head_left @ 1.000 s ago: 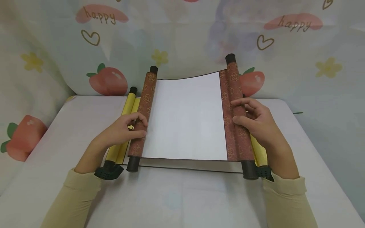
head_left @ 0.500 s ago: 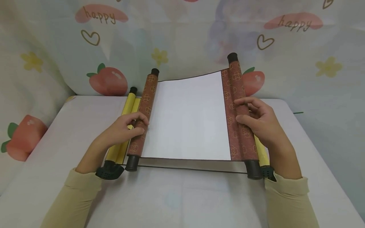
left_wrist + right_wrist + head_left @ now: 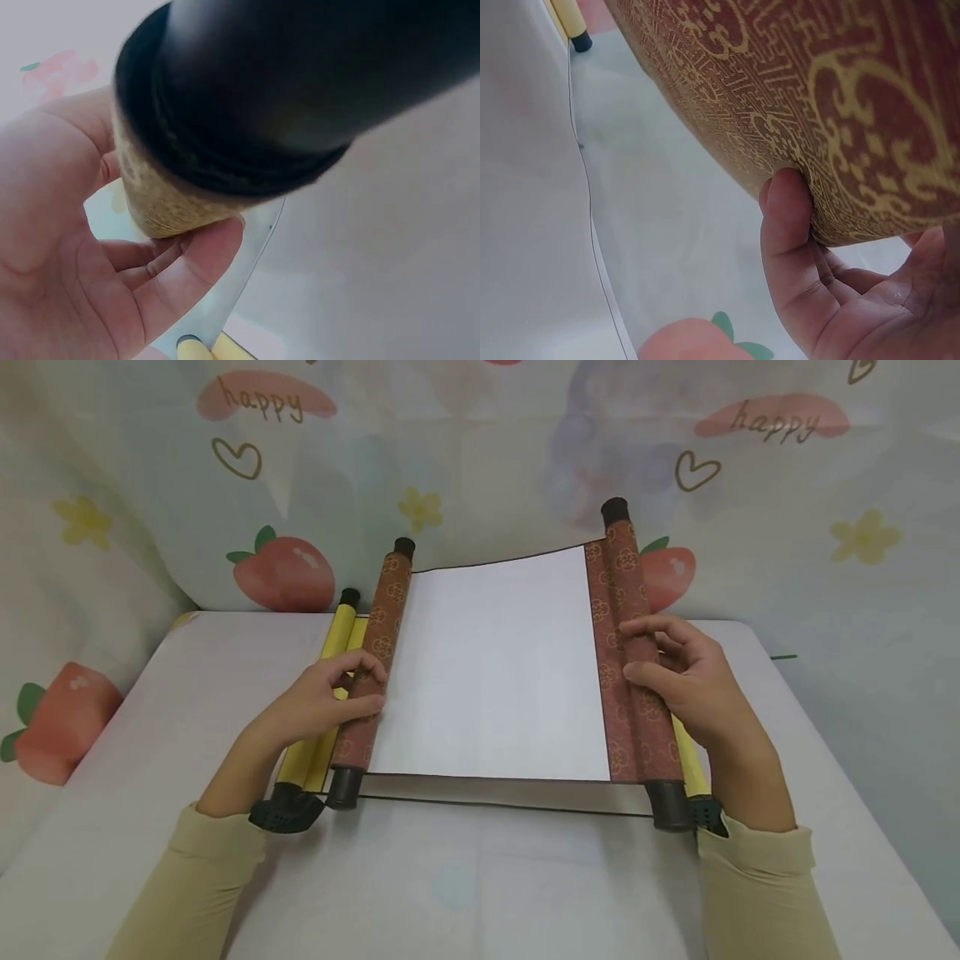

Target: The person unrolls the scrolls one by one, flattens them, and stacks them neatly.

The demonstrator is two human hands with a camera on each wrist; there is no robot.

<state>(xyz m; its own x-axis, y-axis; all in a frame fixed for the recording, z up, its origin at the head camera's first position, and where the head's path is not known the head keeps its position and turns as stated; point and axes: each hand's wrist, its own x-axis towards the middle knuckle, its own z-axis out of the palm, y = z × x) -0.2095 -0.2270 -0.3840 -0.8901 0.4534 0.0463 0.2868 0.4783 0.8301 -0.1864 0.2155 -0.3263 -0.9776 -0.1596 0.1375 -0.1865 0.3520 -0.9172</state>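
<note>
A red-brown patterned scroll (image 3: 495, 668) with a blank white sheet is spread between both hands, raised above the table. My left hand (image 3: 326, 697) grips its left roller (image 3: 382, 635), fingers and thumb curled round it; in the left wrist view the roller's black end knob (image 3: 255, 90) fills the top. The right roller (image 3: 633, 585) is held by my right hand (image 3: 686, 681), thumb and fingers curled on it, and the right wrist view shows its gold-patterned cloth (image 3: 780, 112) close up. The right roller's far end stands higher than the left's. Beneath lies a yellow scroll (image 3: 300, 764), mostly covered.
The yellow scroll lies unrolled on the white-covered table (image 3: 480, 885), its right roller (image 3: 690, 764) partly hidden by the right hand. Behind the table hangs a printed cloth (image 3: 480, 460) with peaches, flowers and hearts.
My right hand has moved slightly right with its roller, so the white sheet shows a little wider. The left hand stays nearly in place.
</note>
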